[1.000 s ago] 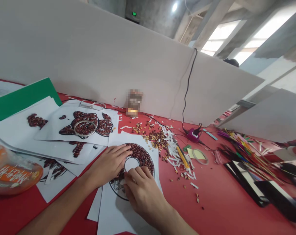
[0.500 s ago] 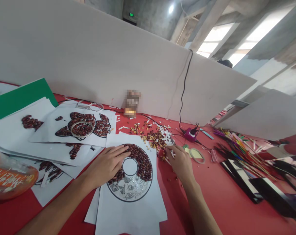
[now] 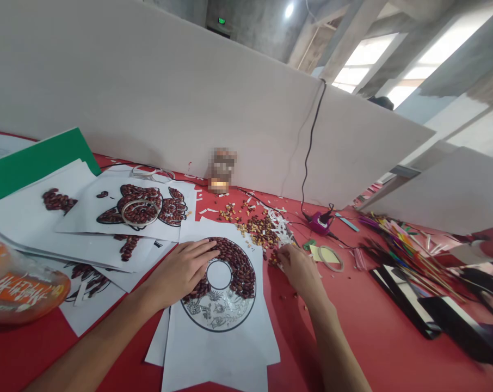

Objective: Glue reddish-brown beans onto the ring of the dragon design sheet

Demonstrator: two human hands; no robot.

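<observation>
Left hand (image 3: 181,269) lies spread flat on the ring-pattern sheet (image 3: 222,332); right hand (image 3: 297,267) pinches at loose beans (image 3: 259,228). A nudge could easily scatter the glued ones.

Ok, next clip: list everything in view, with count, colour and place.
ring sheet: one, white, upper half covered in brown beans, centre front
bean pile: one, brown and tan, behind the sheet
finished sheets: several, white with brown beans, left
green card: one, far left
tape ring: one, right of the pile
sticks: many, mixed colours, right
table: red
left hand: flat on the ring sheet
right hand: at the bean pile
</observation>
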